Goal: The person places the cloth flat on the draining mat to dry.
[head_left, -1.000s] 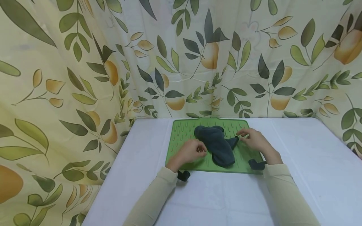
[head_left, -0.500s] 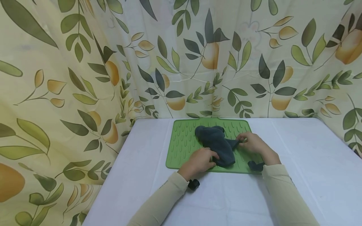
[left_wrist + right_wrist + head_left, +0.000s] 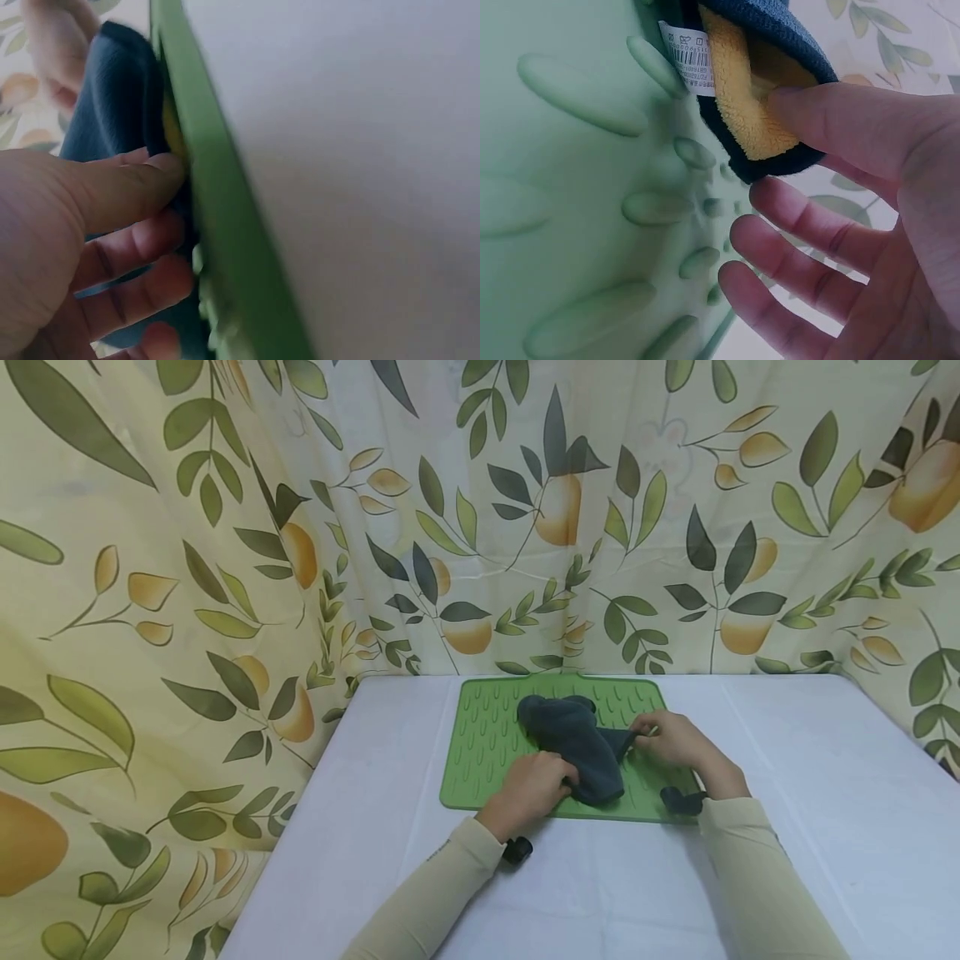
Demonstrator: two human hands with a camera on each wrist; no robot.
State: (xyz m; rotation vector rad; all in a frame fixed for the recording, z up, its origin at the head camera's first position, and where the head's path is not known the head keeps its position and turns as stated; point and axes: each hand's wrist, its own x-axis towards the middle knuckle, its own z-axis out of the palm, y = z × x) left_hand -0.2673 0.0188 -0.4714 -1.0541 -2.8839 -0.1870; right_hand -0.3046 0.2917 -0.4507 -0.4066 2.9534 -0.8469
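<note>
A crumpled dark blue cleaning cloth (image 3: 573, 743) lies on the green mat (image 3: 476, 743). My left hand (image 3: 525, 789) pinches its near edge between thumb and fingertips, low over the mat's front rim. My right hand (image 3: 671, 743) pinches a corner drawn out to the right. In the right wrist view the cloth's yellow fleecy underside (image 3: 739, 90), black edging and white label (image 3: 688, 56) show, with the thumb pressed onto the yellow side. Its other fingers (image 3: 780, 240) spread below the corner. In the left wrist view the thumb (image 3: 142, 187) lies along the cloth's hem.
The mat has raised oblong bumps and lies on a white-covered table (image 3: 600, 885). A curtain (image 3: 420, 527) printed with leaves and fruit hangs behind and at the left. Dark wrist-worn pieces (image 3: 517, 850) hang below both sleeves.
My left hand has moved right and taken hold of the cloth's near edge. The right hand has closed on the right corner. The cloth has stayed nearly in place.
</note>
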